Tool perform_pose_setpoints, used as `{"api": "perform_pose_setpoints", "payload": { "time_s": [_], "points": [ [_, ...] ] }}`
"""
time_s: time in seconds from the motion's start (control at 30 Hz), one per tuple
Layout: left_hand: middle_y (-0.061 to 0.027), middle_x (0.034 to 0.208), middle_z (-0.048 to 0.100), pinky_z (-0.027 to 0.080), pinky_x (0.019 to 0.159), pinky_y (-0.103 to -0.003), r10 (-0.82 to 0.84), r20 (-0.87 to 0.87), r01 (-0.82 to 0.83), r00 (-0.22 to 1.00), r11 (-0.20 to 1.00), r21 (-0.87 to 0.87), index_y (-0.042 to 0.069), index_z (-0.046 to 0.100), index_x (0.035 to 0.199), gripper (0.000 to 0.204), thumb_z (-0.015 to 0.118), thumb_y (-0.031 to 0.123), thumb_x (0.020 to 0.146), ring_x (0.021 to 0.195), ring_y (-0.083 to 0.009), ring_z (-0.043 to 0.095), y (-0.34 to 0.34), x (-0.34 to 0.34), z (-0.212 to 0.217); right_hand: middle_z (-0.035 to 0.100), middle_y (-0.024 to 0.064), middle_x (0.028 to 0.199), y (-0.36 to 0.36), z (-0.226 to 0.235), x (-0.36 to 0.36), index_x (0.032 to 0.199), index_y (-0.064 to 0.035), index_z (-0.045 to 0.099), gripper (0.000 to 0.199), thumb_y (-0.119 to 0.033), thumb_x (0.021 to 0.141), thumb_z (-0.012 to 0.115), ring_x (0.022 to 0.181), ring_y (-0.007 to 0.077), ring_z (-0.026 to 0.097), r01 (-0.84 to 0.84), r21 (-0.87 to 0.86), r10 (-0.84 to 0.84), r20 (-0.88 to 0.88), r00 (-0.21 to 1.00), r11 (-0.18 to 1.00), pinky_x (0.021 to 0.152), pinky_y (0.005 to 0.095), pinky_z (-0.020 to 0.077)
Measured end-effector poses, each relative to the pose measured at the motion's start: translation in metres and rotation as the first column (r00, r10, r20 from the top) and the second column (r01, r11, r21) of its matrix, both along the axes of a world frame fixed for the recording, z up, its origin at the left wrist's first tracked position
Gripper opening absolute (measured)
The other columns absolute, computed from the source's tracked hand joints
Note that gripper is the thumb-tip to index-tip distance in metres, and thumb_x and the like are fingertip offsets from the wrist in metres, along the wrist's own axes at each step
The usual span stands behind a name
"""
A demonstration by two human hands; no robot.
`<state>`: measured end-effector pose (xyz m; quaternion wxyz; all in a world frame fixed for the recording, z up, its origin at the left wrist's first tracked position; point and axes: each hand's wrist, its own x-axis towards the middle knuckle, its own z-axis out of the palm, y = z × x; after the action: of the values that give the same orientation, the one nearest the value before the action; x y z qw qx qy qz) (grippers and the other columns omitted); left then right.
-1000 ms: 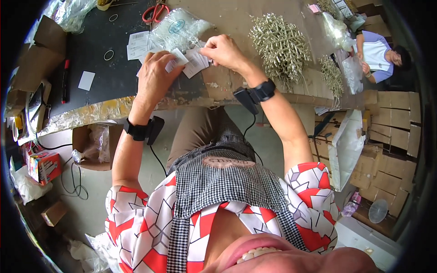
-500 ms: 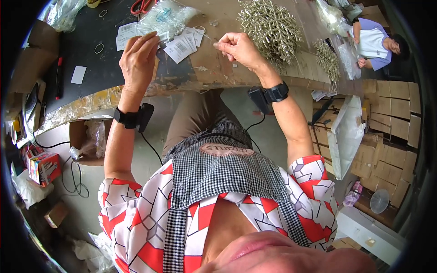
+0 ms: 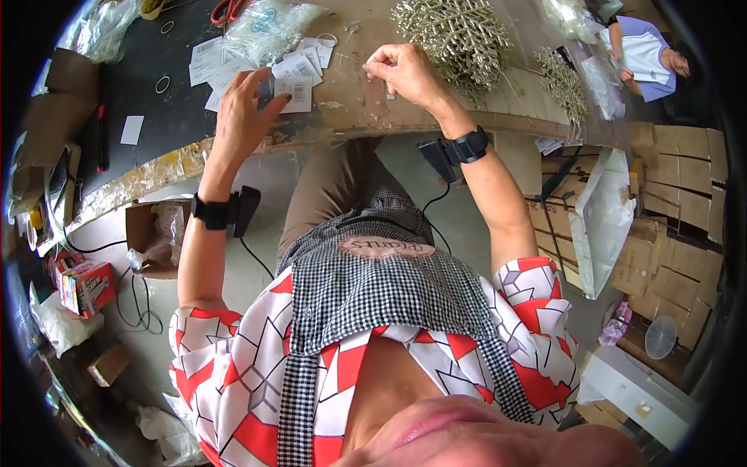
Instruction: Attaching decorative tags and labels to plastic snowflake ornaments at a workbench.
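My left hand [image 3: 243, 117] is over the table's front part, thumb and fingers apart, beside several white printed tags [image 3: 294, 92]. One tag lies right by the thumb tip; I cannot tell whether they touch. Just beyond the fingers rests a clear plastic bag [image 3: 268, 31] of thin, pale, translucent pieces, with more tags around it. To the right, my right hand [image 3: 406, 74] is raised with thumb and forefinger pinched together. Whatever is between them is too small to name. A glittery gold branching ornament [image 3: 455, 35], snowflake-like and piled up, lies just beyond this hand.
Red-handled scissors [image 3: 227, 11] lie at the far edge of view. A red-and-black pen [image 3: 101, 138] and a blank white card [image 3: 132, 129] are on the left. Another gold piece [image 3: 562, 86] sits on the right. Someone in a white and lilac shirt [image 3: 642, 58] is at the far right.
My left hand's fingers have spread apart from their closed pose, and it has drawn slightly nearer me. More tags show around it. The right hand stays pinched, shifted only slightly.
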<state>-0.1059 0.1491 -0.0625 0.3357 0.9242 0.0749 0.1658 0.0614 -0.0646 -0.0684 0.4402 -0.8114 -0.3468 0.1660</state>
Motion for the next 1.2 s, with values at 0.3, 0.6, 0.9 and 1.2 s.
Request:
{"api": "perform_pose_setpoints", "payload": {
  "time_s": [0.3,0.6,0.9,1.2],
  "points": [
    [-0.0159,0.097,0.053,0.043,0.082,-0.038,0.095,-0.109,-0.07,0.99,0.974,0.214,0.001,0.055,0.101,0.051,0.077,0.025,0.062,0.097,-0.0322,0.051,-0.003,0.008,-0.007,0.059,0.0088,0.073,0.012,0.017,-0.016,0.069,-0.0028,0.06,0.013,-0.012,0.078,0.065,0.06,0.0218,0.058,0.043,-0.124,0.054,0.685,0.727,0.991,0.054,0.0311,0.0496],
    [-0.0065,0.071,0.06,0.046,0.06,-0.03,0.195,0.0,-0.192,0.981,0.969,-0.156,0.0,0.058,0.098,0.034,0.073,0.012,0.069,0.063,-0.0195,0.058,-0.005,0.011,-0.014,0.063,0.0189,0.076,0.003,0.048,0.001,0.077,-0.0004,0.061,0.007,0.002,0.077,0.054,0.069,0.0343,0.063,0.122,-0.44,0.24,0.678,0.695,0.89,0.063,0.0391,0.0526],
    [0.0011,0.071,0.059,0.04,0.054,-0.018,0.163,-0.061,-0.147,0.985,0.588,-0.795,0.003,0.065,0.089,0.019,0.063,0.021,0.086,0.057,-0.0044,0.051,0.015,0.011,-0.01,0.066,0.0026,0.074,-0.007,0.046,-0.004,0.082,-0.0029,0.065,0.01,-0.013,0.081,0.066,0.058,0.0096,0.059,-0.054,0.153,-0.015,0.417,0.909,0.987,0.05,0.0221,0.0453],
    [-0.002,0.079,0.063,0.043,0.059,-0.019,0.046,0.099,0.075,0.994,0.373,-0.925,0.002,0.057,0.105,0.019,0.058,0.011,0.088,0.066,-0.0074,0.057,-0.02,0.017,0.014,0.057,-0.0009,0.063,-0.013,0.053,-0.04,0.08,-0.0044,0.06,0.014,-0.017,0.085,0.064,0.046,0.0039,0.047,0.067,0.446,0.168,-0.467,0.868,0.892,0.041,0.0169,0.0349]
  ]
}}
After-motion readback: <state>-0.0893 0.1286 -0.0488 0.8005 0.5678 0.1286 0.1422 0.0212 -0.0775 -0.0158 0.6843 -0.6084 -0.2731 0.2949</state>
